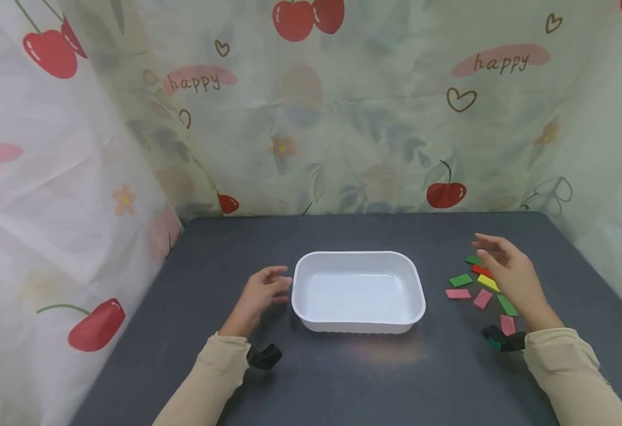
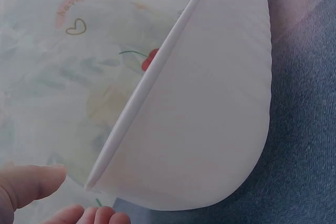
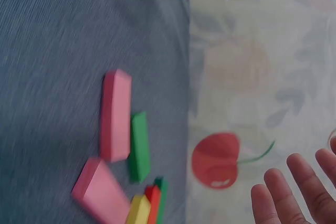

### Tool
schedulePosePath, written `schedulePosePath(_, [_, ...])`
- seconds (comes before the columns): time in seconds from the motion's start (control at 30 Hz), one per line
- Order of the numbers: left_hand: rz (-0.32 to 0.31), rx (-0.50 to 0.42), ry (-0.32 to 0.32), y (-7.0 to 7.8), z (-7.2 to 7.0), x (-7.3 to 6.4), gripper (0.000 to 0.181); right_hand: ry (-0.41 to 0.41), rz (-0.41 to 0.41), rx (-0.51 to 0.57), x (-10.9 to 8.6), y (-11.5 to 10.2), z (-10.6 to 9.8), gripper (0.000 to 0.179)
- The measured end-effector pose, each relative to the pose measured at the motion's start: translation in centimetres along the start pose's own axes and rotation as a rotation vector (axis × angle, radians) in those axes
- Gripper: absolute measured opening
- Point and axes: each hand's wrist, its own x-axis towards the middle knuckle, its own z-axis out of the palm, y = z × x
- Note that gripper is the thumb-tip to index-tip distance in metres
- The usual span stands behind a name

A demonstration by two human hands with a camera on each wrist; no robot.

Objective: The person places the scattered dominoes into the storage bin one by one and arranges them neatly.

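A white rectangular tub [image 1: 359,327] stands in the middle of the dark table, with nothing inside it. Close to its left end is my left hand [image 1: 260,296], fingers relaxed and holding nothing; the left wrist view shows the thumb [image 2: 37,182] and fingertips near the tub's wall [image 2: 194,108]. My right hand [image 1: 513,278] hovers over several small coloured blocks to the right of the tub, its fingers loosely extended and holding nothing. Among them are a pink block [image 3: 115,116], a green block [image 3: 139,148], a yellow block [image 1: 488,283] and a red block [image 1: 482,271]. The hand partly covers the group.
A dark cloth-covered table [image 1: 332,384] carries everything. Behind it hangs a curtain [image 1: 343,118] printed with cherries and hearts, and more of it closes off the left and right sides. Black bands [image 1: 264,357] sit at both wrists.
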Motion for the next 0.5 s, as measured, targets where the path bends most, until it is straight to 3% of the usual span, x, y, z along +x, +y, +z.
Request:
schedulePosePath(0.27, [-0.086, -0.03, -0.035, -0.2, 0.5, -0.1, 0.045, -0.054, 0.075, -0.001, 0.5, 3.5, -1.3, 0.056])
schedulePosePath(0.5, [-0.093, -0.044, -0.047, -0.2, 0.5, -0.1, 0.045, -0.092, 0.109, -0.014, 0.8, 5.5, -2.1, 0.056])
